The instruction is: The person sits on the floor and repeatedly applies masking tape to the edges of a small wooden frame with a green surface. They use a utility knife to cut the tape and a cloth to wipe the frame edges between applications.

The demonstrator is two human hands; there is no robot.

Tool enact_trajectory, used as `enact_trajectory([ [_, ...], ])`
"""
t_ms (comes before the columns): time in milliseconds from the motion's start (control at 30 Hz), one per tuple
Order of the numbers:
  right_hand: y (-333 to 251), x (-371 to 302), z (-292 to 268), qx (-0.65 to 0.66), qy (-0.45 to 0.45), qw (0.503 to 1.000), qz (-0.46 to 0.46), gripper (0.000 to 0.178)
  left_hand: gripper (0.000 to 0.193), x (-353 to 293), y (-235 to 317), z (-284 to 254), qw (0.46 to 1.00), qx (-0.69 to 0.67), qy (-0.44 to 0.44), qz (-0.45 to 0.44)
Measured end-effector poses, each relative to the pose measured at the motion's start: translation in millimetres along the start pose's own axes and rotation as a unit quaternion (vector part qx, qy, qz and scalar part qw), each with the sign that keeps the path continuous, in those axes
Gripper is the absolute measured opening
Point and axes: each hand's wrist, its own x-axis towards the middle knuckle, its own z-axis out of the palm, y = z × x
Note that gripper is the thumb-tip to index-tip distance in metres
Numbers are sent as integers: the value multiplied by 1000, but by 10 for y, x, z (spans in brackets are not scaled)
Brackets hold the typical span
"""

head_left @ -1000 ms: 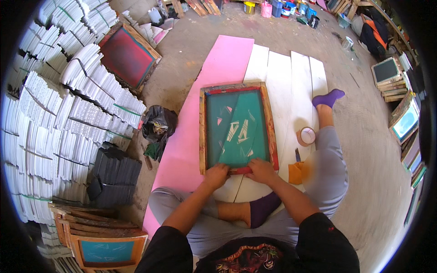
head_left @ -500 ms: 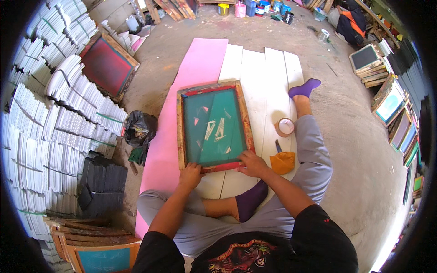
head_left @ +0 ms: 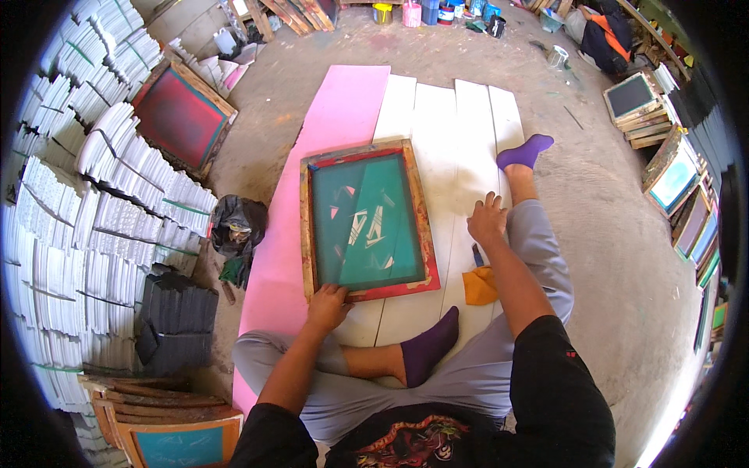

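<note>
A wooden-edged screen printing frame [head_left: 425, 234] with green mesh and pale cut-out shapes lies on the boards in front of me. My left hand [head_left: 329, 306] grips its near edge by the left corner, fingers over the wood. To the right of the frame, my right hand [head_left: 487, 220] covers the spot where the roll of brown tape stood, its fingers bent down around it. That roll is hidden beneath the hand. Close below lie a small dark-handled tool [head_left: 477, 254] and a mustard-yellow cloth [head_left: 480, 286].
White boards [head_left: 433, 117] and a pink sheet [head_left: 343, 101] lie under the frame. My socked foot [head_left: 527, 152] rests beyond my right hand. Bundled white stacks [head_left: 86, 242] and a black plastic bag [head_left: 236, 222] stand left. More screen frames [head_left: 671, 175] lean at the right.
My right hand has let go of the frame's near right corner and moved right and away from me, over the tape roll. My left hand stays on the frame.
</note>
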Motion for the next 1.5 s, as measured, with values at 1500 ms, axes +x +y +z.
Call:
enact_trajectory([
  [1500,-873,-1629,-700,686,-6,675,-270,22,22,240,1286,-991,940,-299,162,-1],
])
